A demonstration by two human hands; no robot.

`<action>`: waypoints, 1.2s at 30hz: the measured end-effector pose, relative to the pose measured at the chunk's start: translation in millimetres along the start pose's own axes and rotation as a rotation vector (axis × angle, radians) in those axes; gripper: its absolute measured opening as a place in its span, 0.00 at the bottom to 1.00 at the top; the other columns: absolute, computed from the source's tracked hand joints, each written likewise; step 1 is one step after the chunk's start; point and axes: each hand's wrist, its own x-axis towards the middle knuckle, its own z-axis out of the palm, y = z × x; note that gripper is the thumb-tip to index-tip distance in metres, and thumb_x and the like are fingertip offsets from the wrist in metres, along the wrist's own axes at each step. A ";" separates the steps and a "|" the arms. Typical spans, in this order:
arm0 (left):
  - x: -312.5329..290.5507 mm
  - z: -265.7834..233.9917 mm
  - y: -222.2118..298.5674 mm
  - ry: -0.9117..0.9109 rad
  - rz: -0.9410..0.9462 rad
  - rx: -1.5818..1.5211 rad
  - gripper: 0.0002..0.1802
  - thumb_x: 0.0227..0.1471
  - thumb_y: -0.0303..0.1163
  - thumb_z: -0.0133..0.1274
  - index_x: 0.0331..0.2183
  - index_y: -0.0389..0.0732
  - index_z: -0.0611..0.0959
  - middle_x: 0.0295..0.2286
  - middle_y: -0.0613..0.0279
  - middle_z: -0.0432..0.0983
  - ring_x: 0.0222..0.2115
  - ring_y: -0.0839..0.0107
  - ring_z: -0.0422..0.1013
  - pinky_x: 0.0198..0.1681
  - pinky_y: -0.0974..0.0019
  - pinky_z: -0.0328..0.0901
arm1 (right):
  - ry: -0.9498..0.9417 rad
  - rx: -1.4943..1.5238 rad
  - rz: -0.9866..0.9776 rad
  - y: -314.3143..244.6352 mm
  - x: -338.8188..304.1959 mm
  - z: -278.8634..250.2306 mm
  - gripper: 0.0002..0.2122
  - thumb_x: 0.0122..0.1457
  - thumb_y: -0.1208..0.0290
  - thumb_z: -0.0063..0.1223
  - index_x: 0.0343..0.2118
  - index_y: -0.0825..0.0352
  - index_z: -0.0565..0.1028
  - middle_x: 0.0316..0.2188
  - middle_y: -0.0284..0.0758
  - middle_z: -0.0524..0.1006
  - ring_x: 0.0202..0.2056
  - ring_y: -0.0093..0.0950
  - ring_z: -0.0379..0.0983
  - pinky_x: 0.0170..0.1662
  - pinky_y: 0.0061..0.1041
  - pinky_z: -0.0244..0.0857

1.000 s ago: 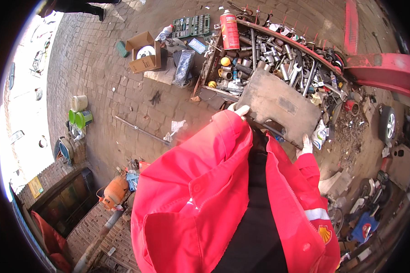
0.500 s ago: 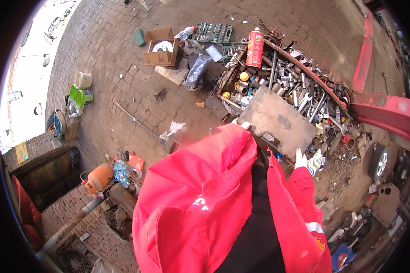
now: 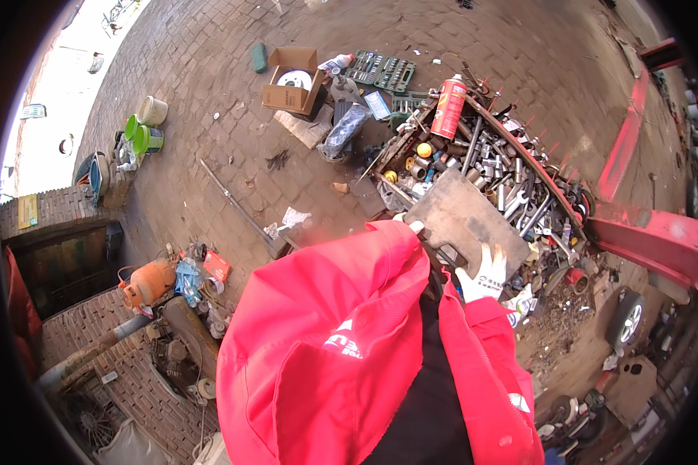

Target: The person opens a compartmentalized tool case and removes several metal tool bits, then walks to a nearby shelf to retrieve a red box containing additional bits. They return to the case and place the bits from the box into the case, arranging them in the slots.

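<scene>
Bearings taken from the wearer's chest, twelve straight ahead.

Nearest: red jacket (image 3: 310,325), stiff woven cloth, bulky folds, front open over black. Left hand (image 3: 412,225), twelve o'clock, at the near-left corner of a flat panel (image 3: 459,209); the sleeve hides most of it, so grip cannot be told from where I stand. Right hand (image 3: 485,275), one o'clock, pale glove, fingers spread, against the panel's near-right edge, not closed round it. Hands well apart.

Panel: between twelve and one, over the near part of a metal tray (image 3: 532,161). Brown-grey, dusty, rounded corners, slot by the near edge; hard plastic, I judge.

Progress, judged: hands placed on panel, done; panel not released. Tray contents unsorted: dull steel sockets, spanners, rods, heaped.

Beyond: glossy red spray can (image 3: 449,108), a cylinder leaning at twelve; painted red beam (image 3: 651,240), two o'clock; creased cardboard box (image 3: 295,81), eleven, holding a white disc; smooth plastic buckets (image 3: 153,111), between ten and eleven, on worn brick paving.
</scene>
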 end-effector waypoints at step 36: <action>-92.4 -389.1 -51.1 0.427 -0.237 0.000 0.36 0.55 0.35 0.61 0.60 0.35 0.66 0.26 0.63 0.71 0.21 0.75 0.64 0.23 0.68 0.61 | -0.421 -0.515 0.444 -125.0 51.1 54.0 0.51 0.46 0.67 0.67 0.70 0.62 0.42 0.69 0.45 0.49 0.67 0.49 0.52 0.65 0.40 0.57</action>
